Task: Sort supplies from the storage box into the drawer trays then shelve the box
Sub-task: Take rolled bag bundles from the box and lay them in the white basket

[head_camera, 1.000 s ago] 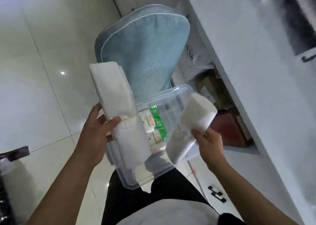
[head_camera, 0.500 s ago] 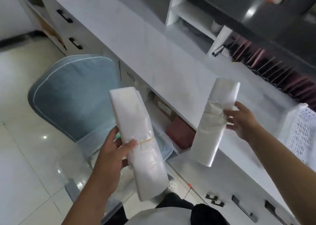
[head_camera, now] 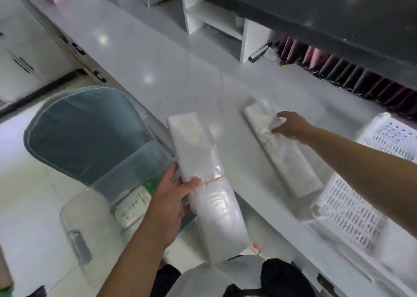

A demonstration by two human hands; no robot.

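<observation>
The left hand (head_camera: 168,203) reaches up from the lower middle, its forearm slanting in from below. Its fingers curl behind a white bundle of plastic bags (head_camera: 204,181), and the thumb (head_camera: 190,183) presses across the front, just beside a yellow rubber band (head_camera: 213,180) that girds it. This bundle is held in the air, tilted, its top end over the edge of the white counter (head_camera: 140,55) and its lower end hanging above the person's lap.

The right arm stretches in from the right edge, over the counter. The right hand (head_camera: 291,125) lies on the upper part of a second bundle (head_camera: 284,148), fingers closed on its wrinkled plastic; this bundle lies flat on the counter, slanting away toward the upper left. Just beside its lower end, a white perforated tray (head_camera: 354,208) sits on the counter, partly crossed by the right forearm.

Behind the left hand, the clear storage box (head_camera: 90,224) rests low by the lap, with green-printed packets (head_camera: 135,204) inside. Beyond it stands a blue chair (head_camera: 83,134). White cubbies (head_camera: 214,19) and a row of dark and pink folders (head_camera: 338,71) line the back of the counter.
</observation>
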